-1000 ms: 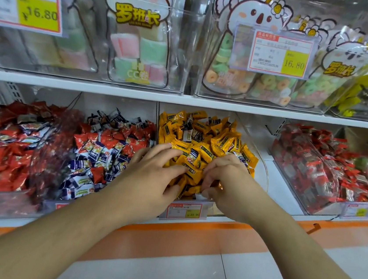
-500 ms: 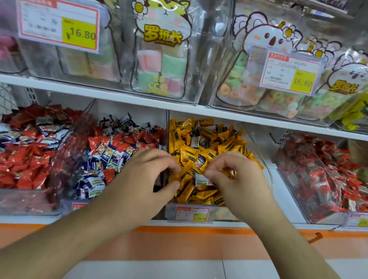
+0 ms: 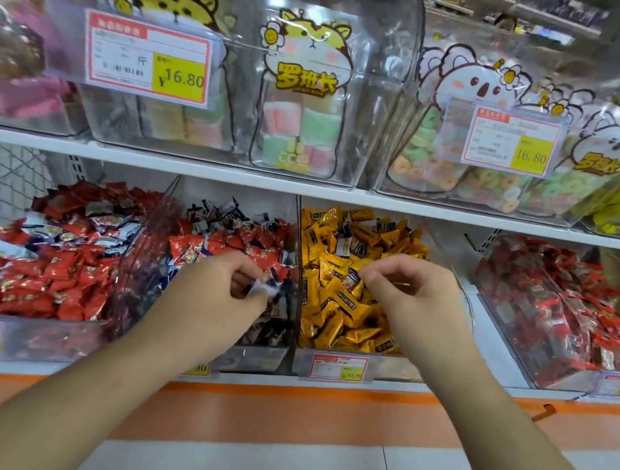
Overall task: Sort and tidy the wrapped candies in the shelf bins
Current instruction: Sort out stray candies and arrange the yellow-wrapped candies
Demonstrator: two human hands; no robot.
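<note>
The left hand [image 3: 217, 286] is pinching a pale candy [image 3: 262, 288] over the mixed bin [image 3: 248, 355], the right hand [image 3: 409, 296] at three o'clock is curling empty over the yellow bin [image 3: 393, 370], risking dropping it astray.

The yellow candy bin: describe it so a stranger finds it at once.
On the lower shelf, four clear bins sit side by side. The yellow candy bin is third from the left, behind the right hand. Its neighbours hold mostly red wrappers; it alone is filled with yellow ones.
</note>
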